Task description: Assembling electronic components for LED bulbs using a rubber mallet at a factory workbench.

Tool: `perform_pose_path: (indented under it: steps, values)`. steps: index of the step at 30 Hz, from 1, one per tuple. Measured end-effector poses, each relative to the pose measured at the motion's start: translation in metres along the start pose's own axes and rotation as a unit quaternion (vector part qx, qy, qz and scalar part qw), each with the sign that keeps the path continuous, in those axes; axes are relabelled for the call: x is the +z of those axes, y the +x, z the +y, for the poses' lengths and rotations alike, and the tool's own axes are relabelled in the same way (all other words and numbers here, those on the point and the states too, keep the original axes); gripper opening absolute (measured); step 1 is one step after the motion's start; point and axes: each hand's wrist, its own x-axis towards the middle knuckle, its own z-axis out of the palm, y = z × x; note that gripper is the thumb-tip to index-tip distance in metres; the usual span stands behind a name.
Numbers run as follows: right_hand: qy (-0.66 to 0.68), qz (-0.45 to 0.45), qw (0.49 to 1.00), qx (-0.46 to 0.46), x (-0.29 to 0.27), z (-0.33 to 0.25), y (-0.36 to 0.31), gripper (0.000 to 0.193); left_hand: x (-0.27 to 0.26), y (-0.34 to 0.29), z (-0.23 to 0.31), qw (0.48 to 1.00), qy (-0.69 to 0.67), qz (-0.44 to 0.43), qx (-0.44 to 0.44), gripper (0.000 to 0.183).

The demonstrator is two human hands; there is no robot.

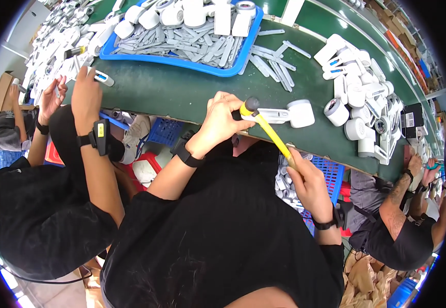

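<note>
My right hand [309, 184] is closed around the lower end of a mallet [273, 134] with a yellow handle and a small dark head. The mallet head lies over the near end of a white plastic device [300, 114], which has a slim arm and a blocky rounded head. My left hand [220, 122] is closed on that near end, close to the table's front edge. The mallet head and my fingers hide the gripped end. Whether the mallet touches the device, I cannot tell.
A blue tray [182, 62] full of grey flat strips and white parts stands at the back. Loose grey strips [277, 64] lie beside it. White devices [361, 97] are piled at right. A co-worker's hand [87, 95] works at left, near another mallet [75, 52].
</note>
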Motion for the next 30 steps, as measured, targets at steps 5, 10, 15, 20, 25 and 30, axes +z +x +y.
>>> perform_pose_path:
  steps: [5, 10, 15, 20, 25, 30]
  values:
    - [0.039, 0.021, 0.999, -0.011, 0.005, 0.002, 0.004, 0.042, 0.002, -0.002, -0.002, 1.000, 0.011, 0.000, 0.004, 0.037]
    - [0.008, 0.058, 0.997, -0.047, 0.004, 0.005, -0.001, 0.042, -0.002, 0.001, 0.003, 1.000, 0.004, -0.016, -0.015, 0.038]
    - [0.025, 0.019, 0.997, 0.065, 0.003, 0.020, -0.017, 0.041, -0.002, -0.004, 0.004, 1.000, 0.010, -0.007, -0.010, 0.034]
    - [0.052, 0.132, 0.990, -0.021, 0.000, 0.015, -0.019, 0.044, -0.003, -0.001, 0.007, 1.000, 0.007, -0.024, -0.017, 0.032]
    - [0.026, 0.109, 0.994, -0.008, -0.001, 0.013, -0.015, 0.043, -0.002, 0.000, 0.012, 0.999, -0.011, 0.019, 0.023, 0.031]
    - [-0.034, 0.030, 0.999, 0.024, -0.004, 0.017, -0.022, 0.046, -0.001, 0.007, 0.005, 0.999, -0.029, -0.010, 0.034, 0.029]
